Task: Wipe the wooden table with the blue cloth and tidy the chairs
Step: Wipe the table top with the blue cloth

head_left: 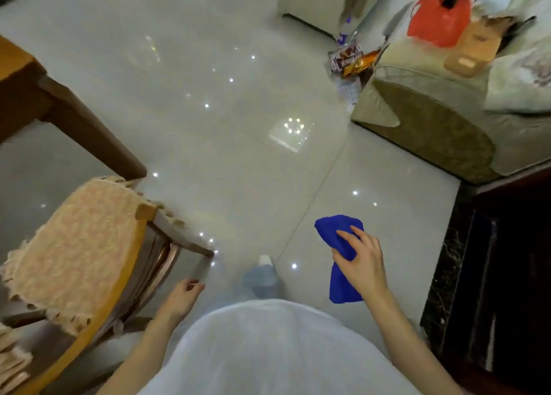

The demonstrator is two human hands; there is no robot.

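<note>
we note the right hand gripping the bunched bright blue cloth in mid-air above the glossy pale tiled floor. the left hand hangs loosely curled, holding nothing, just beside the wooden chair with a beige lace-edged cushion. the brown wooden table stands at far left.

Open floor ahead btwn chair left & sofa right.

One head-worn wide-angle camera looks steeply down at the floor, with left hand and right hand close in the lower frame.
</note>
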